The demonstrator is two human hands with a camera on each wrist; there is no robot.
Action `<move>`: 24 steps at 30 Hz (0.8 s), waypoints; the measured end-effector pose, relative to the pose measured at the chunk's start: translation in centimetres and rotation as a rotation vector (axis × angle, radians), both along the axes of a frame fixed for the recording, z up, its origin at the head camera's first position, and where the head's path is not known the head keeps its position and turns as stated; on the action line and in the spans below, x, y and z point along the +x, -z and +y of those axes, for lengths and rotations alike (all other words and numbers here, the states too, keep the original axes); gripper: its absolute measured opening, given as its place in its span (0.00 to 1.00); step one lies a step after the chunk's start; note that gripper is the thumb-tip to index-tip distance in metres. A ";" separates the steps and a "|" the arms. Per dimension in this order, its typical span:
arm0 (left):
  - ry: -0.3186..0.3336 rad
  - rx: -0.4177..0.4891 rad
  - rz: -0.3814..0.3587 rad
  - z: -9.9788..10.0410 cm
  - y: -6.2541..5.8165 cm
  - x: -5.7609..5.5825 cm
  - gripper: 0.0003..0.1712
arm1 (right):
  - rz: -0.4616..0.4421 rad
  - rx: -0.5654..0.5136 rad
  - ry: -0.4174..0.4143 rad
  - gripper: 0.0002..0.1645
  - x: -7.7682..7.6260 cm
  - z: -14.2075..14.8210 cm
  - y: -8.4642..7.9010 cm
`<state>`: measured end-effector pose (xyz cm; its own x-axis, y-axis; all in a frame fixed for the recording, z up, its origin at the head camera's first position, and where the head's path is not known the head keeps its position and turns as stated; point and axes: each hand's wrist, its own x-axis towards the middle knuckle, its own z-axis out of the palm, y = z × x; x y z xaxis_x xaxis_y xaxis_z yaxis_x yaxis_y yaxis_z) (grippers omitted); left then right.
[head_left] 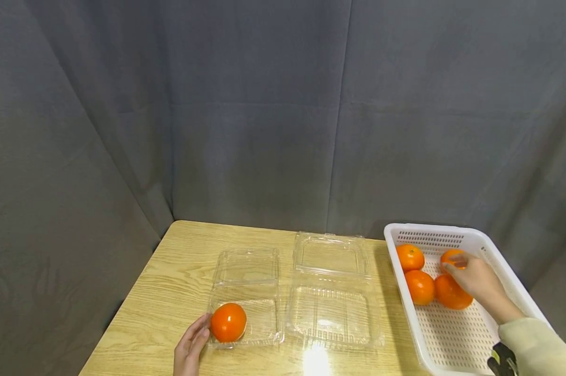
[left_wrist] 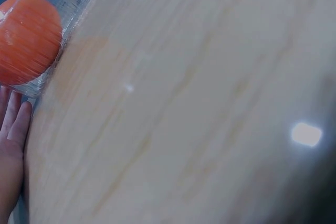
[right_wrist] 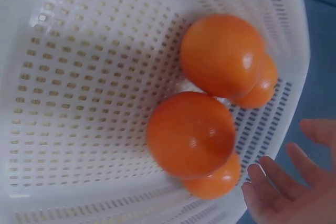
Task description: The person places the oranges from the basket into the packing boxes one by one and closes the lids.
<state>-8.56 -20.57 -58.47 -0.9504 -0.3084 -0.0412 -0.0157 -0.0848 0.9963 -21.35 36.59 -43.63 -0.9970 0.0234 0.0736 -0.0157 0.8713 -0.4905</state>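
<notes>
An orange (head_left: pixel 228 322) sits in the front left half of an opened clear plastic clamshell box (head_left: pixel 264 318). Beside that box's left edge is my left hand (head_left: pixel 191 344), its fingertips at the plastic wall; in the left wrist view the fingers look nearly straight. My right hand (head_left: pixel 482 282) reaches over a white perforated basket (head_left: pixel 457 339) towards its far orange (head_left: pixel 449 256), which it partly hides. The right wrist view shows the right hand (right_wrist: pixel 294 182) with spread fingers, apart from several oranges (right_wrist: pixel 191 135). Neither hand holds anything.
A second opened clear clamshell box (head_left: pixel 332 313) lies flat between the first box and the basket. Everything stands on a wood-grain table (head_left: pixel 156 303). Grey curtains (head_left: pixel 264 130) hang behind the table and along its left side.
</notes>
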 end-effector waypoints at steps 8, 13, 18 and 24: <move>0.008 -0.008 -0.046 0.0 -0.2 -0.1 0.30 | -0.154 0.004 0.064 0.30 -0.5 1.3 0.8; -0.003 0.003 -0.067 0.0 -0.3 -0.2 0.31 | -0.157 0.020 0.067 0.30 -0.7 1.5 1.7; -0.009 0.010 -0.072 0.1 -0.3 -0.2 0.31 | -0.181 0.009 0.068 0.32 -0.7 1.7 2.5; -0.006 -0.010 -0.080 0.1 -0.3 -0.2 0.31 | -0.183 0.007 0.064 0.33 -0.7 1.9 3.3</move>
<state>-8.77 -20.47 -58.12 -0.9423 -0.3150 -0.1135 -0.0944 -0.0752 0.9927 -22.05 38.45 -46.92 -0.9903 0.0869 -0.1081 0.1282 0.8709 -0.4745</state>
